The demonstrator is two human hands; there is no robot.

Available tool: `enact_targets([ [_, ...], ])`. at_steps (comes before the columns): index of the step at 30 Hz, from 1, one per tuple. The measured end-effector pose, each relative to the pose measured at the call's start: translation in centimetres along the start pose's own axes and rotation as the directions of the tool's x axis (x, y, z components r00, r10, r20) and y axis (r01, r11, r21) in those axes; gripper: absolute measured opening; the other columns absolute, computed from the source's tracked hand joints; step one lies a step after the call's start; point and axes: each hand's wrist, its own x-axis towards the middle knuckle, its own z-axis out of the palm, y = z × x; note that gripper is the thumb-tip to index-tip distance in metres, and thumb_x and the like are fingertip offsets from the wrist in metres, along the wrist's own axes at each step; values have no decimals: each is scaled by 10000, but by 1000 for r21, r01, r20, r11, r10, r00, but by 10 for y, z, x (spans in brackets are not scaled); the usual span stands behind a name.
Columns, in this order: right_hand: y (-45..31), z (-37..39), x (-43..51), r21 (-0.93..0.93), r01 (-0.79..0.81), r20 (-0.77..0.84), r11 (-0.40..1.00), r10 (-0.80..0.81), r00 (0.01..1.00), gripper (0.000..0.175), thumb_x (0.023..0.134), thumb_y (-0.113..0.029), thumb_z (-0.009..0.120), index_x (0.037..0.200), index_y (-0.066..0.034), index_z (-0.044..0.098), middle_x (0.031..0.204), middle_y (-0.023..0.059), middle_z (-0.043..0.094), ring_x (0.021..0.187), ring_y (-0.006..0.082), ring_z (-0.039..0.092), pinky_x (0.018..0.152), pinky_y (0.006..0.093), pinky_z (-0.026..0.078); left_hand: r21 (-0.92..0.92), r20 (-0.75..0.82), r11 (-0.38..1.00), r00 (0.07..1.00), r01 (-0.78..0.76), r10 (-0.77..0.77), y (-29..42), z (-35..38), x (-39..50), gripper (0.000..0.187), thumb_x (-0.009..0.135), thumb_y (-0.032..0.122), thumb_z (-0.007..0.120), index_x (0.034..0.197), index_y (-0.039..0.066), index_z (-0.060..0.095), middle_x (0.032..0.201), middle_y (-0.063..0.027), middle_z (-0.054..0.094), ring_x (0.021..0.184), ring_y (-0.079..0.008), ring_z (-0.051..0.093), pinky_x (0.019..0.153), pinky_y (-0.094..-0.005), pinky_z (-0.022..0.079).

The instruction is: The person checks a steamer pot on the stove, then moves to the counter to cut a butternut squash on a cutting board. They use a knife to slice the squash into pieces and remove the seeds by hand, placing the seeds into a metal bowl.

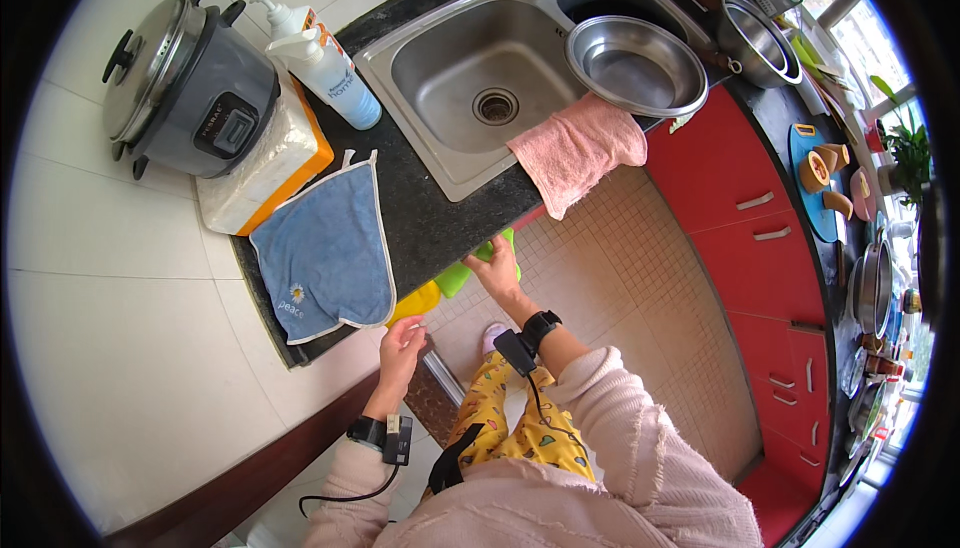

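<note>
At the front edge of the black stone counter (435,225), my right hand (496,272) touches a bright green cloth (454,279). Its thumb and fingers reach around the cloth, but whether they grip it is hidden. A yellow cloth (414,303) hangs beside the green one, partly under the counter edge. My left hand (401,356) is just below the yellow cloth, empty, with loosely bent fingers apart. Above it, a blue towel (322,248) with a daisy lies over the counter corner. A pink towel (581,150) drapes over the edge by the sink.
A steel sink (420,82) is set into the counter, with a metal basin (637,67) on its right rim. At left, a grey rice cooker (202,90) rests on a wrapped package (262,165) beside pump bottles (330,75). Red cabinets (742,248) line the right.
</note>
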Motion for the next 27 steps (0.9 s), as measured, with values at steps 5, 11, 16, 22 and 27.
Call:
enact_targets([
  [5, 10, -7, -6, -121, 98, 82, 988, -88, 993, 551, 677, -188, 760, 1174, -76, 551, 1057, 156, 625, 1015, 340, 584, 890, 419, 469, -33, -62, 999, 998, -11, 9, 0, 1, -1, 295, 958, 96, 579, 1244, 30, 551, 1243, -74, 585, 1085, -172, 606, 886, -313, 523],
  [11, 16, -33, -71, -160, 127, 122, 979, -108, 987, 550, 693, -233, 776, 1147, -74, 509, 1092, 144, 596, 1044, 342, 569, 886, 417, 462, -7, -160, 992, 980, -123, 121, -14, 1, -6, 271, 903, 124, 667, 1142, 32, 575, 1102, -62, 609, 949, -134, 585, 819, -292, 499],
  [16, 17, -47, -116, -146, 23, 153, 989, 0, 988, 510, 701, -232, 796, 1104, -95, 514, 1030, 134, 592, 975, 335, 575, 825, 415, 472, 498, -509, 866, 791, -48, 338, -52, -5, -16, 464, 797, 161, 771, 1129, 23, 476, 1130, -116, 458, 992, -218, 470, 916, -343, 402],
  [22, 18, -51, -125, -179, -39, 183, 983, 72, 980, 517, 689, -207, 810, 1106, -88, 529, 1020, 129, 610, 959, 326, 586, 821, 401, 477, 12, -527, 992, 842, -124, 111, -59, -10, -13, 621, 808, 188, 784, 1248, -7, 393, 1321, -141, 411, 1196, -220, 446, 1015, -333, 376],
  [27, 26, -48, -119, -196, -46, 192, 980, 84, 978, 554, 652, -191, 832, 1118, -94, 548, 1086, 145, 622, 1036, 347, 577, 879, 415, 468, -305, -112, 952, 993, 3, -39, -27, -19, -24, 476, 867, 90, 705, 1279, -14, 490, 1192, -73, 608, 1034, -150, 596, 925, -277, 459],
])
